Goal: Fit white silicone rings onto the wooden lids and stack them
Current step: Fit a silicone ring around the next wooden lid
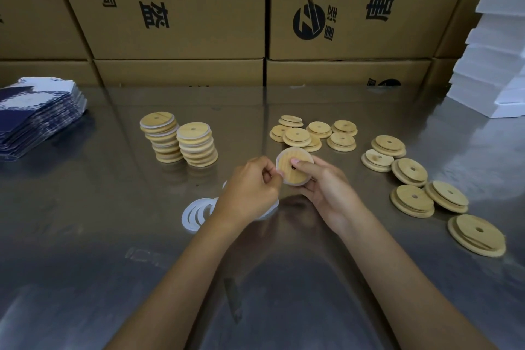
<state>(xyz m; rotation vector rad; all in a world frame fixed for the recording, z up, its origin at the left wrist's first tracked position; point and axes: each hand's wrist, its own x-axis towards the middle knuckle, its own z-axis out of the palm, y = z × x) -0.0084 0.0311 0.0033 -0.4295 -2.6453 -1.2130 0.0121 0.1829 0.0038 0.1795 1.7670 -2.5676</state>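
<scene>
Just above the bench [85, 236], the right hand [326, 193] grips a wooden lid [292, 167] while the left hand [250, 187] pinches its silicone ring [279, 169] at nine o'clock. Best to work the ring round evenly, seating it fully.

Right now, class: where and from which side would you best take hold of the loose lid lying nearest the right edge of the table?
Probably by the rim of the wide lower disc of the nearest lid, coming down from above with fingers on opposite edges. It lies flat on the steel table, apart from its neighbours, and its stepped top gives no better purchase.
</scene>
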